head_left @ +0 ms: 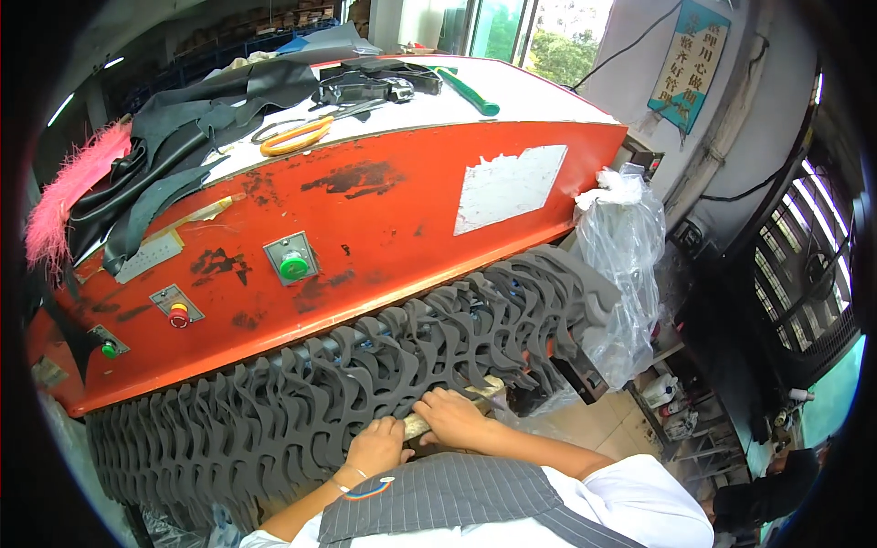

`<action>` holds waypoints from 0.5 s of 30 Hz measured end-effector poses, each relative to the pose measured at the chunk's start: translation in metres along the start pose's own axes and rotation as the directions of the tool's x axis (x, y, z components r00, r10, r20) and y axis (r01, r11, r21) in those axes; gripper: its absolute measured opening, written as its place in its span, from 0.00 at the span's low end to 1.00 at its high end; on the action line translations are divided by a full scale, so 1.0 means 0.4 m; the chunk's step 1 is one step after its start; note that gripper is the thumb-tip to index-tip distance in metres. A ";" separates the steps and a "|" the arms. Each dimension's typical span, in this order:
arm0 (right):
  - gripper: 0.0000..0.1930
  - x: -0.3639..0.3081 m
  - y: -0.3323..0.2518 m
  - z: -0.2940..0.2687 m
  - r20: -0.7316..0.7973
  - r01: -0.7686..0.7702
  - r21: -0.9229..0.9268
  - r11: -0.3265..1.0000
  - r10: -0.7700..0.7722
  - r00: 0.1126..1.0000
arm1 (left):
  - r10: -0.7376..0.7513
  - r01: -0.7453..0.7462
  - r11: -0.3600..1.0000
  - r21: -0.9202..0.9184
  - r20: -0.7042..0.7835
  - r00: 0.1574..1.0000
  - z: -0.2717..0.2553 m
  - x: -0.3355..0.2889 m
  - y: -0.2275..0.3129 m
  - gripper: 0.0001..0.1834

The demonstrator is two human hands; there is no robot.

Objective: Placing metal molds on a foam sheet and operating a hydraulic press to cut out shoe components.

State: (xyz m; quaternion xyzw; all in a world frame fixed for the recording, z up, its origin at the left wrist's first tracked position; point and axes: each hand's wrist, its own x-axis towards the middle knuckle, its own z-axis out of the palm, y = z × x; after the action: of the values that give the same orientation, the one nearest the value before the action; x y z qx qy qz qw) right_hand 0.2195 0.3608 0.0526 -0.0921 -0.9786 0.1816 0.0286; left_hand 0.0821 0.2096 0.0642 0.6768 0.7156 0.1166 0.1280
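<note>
**Two hands on a pale bar below hanging foam strips**

Clock directions are read from the hands, with twelve at the top of the view. The left hand [376, 447] and right hand [449, 418] lie close together, each with its fingers closed over a pale, worn bar [417, 426]; the palms are hidden. The bar sits at the near edge of a dense row of wavy dark-grey foam strips [274, 416], which spreads from nine through twelve to one o'clock. Beyond it stands a scuffed red machine panel [402, 219]. This carries a green push-button [293, 266] at eleven o'clock and a red mushroom button [179, 316] at ten. On the white top lie orange-handled scissors [297, 139] toward eleven and a green-handled tool [470, 93] near twelve. Clear plastic sheeting [626, 274] hangs at two o'clock.
</note>
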 end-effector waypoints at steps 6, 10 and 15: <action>0.26 -0.005 0.009 0.081 -0.160 -0.003 -0.147 0.989 -0.021 0.987 | -0.071 0.151 0.925 0.349 -0.231 0.970 0.085 0.010 0.047 0.21; 0.26 -0.014 0.004 0.094 -0.169 -0.029 -0.146 0.989 0.004 0.986 | -0.162 0.231 0.928 0.292 -0.241 0.957 0.121 0.005 0.048 0.25; 0.29 -0.010 0.027 0.136 -0.205 -0.076 -0.202 0.976 0.033 0.978 | -0.216 0.311 0.901 0.302 -0.310 0.926 0.172 0.026 0.050 0.27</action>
State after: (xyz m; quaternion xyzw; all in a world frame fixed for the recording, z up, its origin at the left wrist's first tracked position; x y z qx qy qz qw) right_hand 0.2204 0.3508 -0.0021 -0.1393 -0.9815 0.0684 0.1120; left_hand 0.1238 0.2206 0.0062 0.5626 0.8209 0.0615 -0.0762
